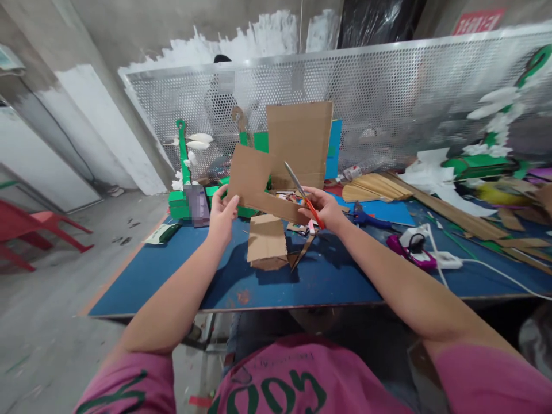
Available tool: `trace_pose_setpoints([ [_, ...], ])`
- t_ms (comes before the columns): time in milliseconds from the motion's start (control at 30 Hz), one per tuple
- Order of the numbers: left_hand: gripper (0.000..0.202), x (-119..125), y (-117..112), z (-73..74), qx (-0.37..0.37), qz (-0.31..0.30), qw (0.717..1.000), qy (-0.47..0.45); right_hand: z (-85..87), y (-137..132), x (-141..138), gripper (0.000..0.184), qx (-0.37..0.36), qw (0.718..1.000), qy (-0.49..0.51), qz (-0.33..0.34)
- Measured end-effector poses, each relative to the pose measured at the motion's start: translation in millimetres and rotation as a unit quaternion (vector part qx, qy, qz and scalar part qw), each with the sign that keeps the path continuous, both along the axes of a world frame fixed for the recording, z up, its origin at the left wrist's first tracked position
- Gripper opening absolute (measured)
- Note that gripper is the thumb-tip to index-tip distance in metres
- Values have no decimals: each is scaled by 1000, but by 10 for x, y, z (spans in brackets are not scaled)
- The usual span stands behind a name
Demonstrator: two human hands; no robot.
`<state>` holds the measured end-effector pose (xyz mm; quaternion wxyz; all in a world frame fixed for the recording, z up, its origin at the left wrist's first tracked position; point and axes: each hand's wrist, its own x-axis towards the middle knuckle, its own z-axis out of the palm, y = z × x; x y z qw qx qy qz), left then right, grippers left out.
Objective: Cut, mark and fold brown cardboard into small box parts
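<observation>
My left hand (pixel 223 215) pinches the left edge of an L-shaped piece of brown cardboard (pixel 250 175), lifted above the table. A narrow arm of this piece runs right to my right hand (pixel 326 210), whose fingers are at its end. That same hand is closed round a pair of scissors (pixel 314 211) with orange handles, blades pointing up and away to the left. Below the lifted piece, a small folded cardboard form (pixel 267 237) stands on the blue table (pixel 259 292). A bent cardboard strip (pixel 303 252) lies beside it.
Behind stand a large cardboard sheet (pixel 299 141) and a perforated metal screen (pixel 375 86). A green model with white petals (pixel 181 167) is at left. At right are a blue glue gun (pixel 371 217), a white power strip (pixel 446 260) with cable, and cardboard scraps (pixel 457 213).
</observation>
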<state>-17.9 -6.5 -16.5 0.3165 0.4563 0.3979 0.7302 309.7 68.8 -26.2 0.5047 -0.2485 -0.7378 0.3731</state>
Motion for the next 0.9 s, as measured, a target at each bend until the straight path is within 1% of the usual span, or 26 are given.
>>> trace_pose_setpoints([
  [67, 63, -28, -18, 40, -5, 4, 999, 32, 27, -1, 15, 87, 3, 1000, 4, -1],
  [167, 51, -41, -49, 72, -5, -6, 992, 124, 68, 13, 48, 87, 4, 999, 23, -38],
  [233, 47, -36, -50, 59, 4, -8, 989, 149, 104, 20, 75, 88, 7, 998, 34, -61],
  [333, 43, -33, -4, -8, -1, 5, 994, 106, 156, 17, 93, 83, 3, 992, 67, -106],
  [400, 44, -46, 48, -63, -12, 20, 999, 48, 160, 16, 68, 74, -14, 984, 112, -135],
  [433, 46, -57, 75, -87, -16, 26, 999, 16, 147, 19, 44, 69, -29, 980, 138, -139],
  [500, 50, -81, 122, -119, -24, 31, 998, -48, 90, 38, -22, 59, -76, 971, 186, -128],
  [567, 54, -96, 148, -128, -36, 32, 994, -99, 5, 74, -92, 56, -148, 960, 209, -108],
  [633, 57, -94, 150, -120, -46, 27, 990, -131, -79, 114, -144, 59, -223, 950, 202, -82],
  [700, 55, -73, 128, -104, -47, 14, 988, -144, -135, 139, -162, 61, -276, 945, 170, -48],
  [767, 51, -38, 95, -84, -39, -3, 989, -143, -152, 134, -149, 62, -303, 946, 113, -13],
  [800, 49, -18, 77, -75, -35, -13, 989, -140, -149, 120, -135, 62, -306, 949, 79, 2],
  [900, 48, 53, 36, -54, -32, -37, 988, -146, -116, 44, -105, 61, -274, 961, -6, 34],
])
